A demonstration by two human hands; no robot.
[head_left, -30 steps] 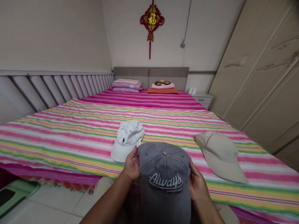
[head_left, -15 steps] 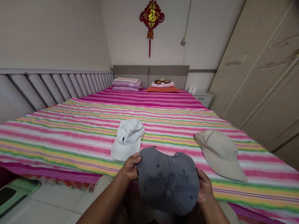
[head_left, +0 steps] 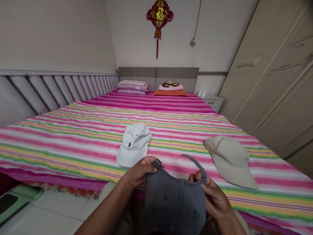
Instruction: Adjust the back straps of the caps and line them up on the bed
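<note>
Left hand [head_left: 143, 170] and right hand [head_left: 212, 192] clamped on grey cloth cap [head_left: 174, 200] | white cloth cap [head_left: 135, 141] (navy rider emblem [head_left: 129, 144]), near front edge of striped bed [head_left: 73, 135] | red ornament [head_left: 159, 24]: gold 福 [head_left: 160, 14]

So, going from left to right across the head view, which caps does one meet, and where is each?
White cap on the striped bedspread, grey cap held in the left hand and right hand, beige cap on the striped bedspread.
</note>
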